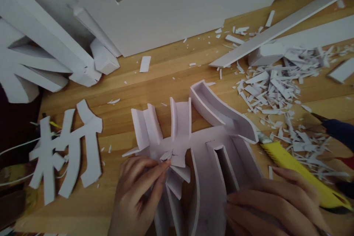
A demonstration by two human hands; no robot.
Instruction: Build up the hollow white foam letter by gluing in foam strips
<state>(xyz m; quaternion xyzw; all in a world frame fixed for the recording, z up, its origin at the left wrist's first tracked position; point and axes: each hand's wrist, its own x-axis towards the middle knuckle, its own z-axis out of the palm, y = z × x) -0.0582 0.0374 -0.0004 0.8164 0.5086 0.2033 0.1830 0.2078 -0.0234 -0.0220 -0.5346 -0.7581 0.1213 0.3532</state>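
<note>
A large white foam character with raised side walls (210, 177) lies on the wooden table in front of me. My left hand (141, 191) is at its left part, thumb and index finger pinched on a small white foam strip (166, 155) beside some folded flaps. At the right, my right hand (273, 206) is over the character's lower right area, fingers bent together, with the fingertips at a wall's edge. Whatever those fingertips hold is too blurred to make out.
A yellow cutter (301, 173) lies right of the character, near white scraps (271, 88) and a dark blue-handled tool (337, 131). Finished white characters (91, 132) rest at left. A large white board (177, 14) and long strips (287, 22) stand behind.
</note>
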